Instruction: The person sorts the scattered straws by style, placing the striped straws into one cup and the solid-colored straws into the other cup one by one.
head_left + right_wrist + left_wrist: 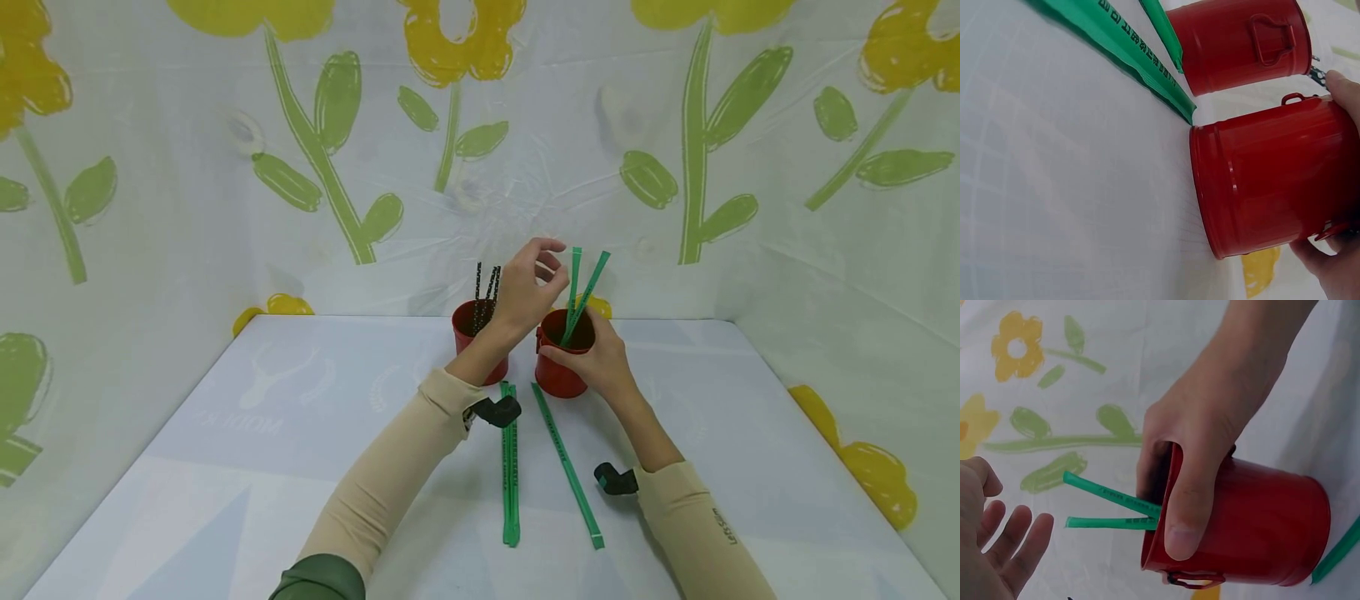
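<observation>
My right hand (606,360) grips a small red metal bucket (558,379) near its rim, thumb on the near wall and fingers round the far right side. Two green-wrapped straws (588,292) with dark lettering lean inside it and stick out above the rim. Left of those straws hovers my left hand (529,287), its fingers loosely bent and holding nothing; the left wrist view shows a gap between its fingertips (1038,528) and the straws. Partly behind my left forearm stands a second red bucket (467,321), with several black straws (477,287) patterned in white.
On the white table (300,475) in front of the buckets lie a bundle of green-wrapped straws (511,475) and one separate green-wrapped straw (568,467), slanting to the right. A flower-printed sheet (555,167) hangs behind and beside the table.
</observation>
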Demonstrator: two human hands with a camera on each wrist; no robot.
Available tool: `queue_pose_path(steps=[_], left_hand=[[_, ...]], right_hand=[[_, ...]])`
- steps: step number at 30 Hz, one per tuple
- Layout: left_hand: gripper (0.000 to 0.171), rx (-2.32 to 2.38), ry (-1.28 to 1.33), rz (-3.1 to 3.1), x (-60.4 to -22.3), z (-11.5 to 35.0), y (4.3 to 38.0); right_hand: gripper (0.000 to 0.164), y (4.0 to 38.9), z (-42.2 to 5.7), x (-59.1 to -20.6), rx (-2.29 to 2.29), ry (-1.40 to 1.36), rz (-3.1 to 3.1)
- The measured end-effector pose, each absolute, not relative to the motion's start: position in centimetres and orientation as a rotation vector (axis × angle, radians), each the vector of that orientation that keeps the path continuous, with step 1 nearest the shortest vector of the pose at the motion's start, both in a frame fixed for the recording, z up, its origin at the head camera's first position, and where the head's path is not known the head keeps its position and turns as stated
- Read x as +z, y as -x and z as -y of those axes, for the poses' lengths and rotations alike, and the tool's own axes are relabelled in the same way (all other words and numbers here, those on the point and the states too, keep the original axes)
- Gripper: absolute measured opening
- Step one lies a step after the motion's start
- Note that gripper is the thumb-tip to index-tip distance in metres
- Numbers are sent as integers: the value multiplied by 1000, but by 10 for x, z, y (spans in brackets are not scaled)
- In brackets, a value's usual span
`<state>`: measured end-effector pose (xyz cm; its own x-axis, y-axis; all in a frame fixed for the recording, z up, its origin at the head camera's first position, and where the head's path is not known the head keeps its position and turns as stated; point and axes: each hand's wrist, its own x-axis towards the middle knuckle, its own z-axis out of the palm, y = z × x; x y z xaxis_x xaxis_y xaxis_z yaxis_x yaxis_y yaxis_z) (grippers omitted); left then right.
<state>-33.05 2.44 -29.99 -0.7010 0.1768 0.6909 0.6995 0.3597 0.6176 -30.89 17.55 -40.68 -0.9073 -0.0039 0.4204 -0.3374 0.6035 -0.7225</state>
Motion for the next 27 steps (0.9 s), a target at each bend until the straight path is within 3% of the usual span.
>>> queue_pose_path(steps=[15, 27], left_hand=[[24, -1438, 755, 2080, -314, -1, 312], [24, -1507, 775, 2131, -332, 33, 267]], right_hand=[[86, 307, -174, -404, 1229, -228, 2468], [100, 303, -175, -399, 1228, -112, 2541]])
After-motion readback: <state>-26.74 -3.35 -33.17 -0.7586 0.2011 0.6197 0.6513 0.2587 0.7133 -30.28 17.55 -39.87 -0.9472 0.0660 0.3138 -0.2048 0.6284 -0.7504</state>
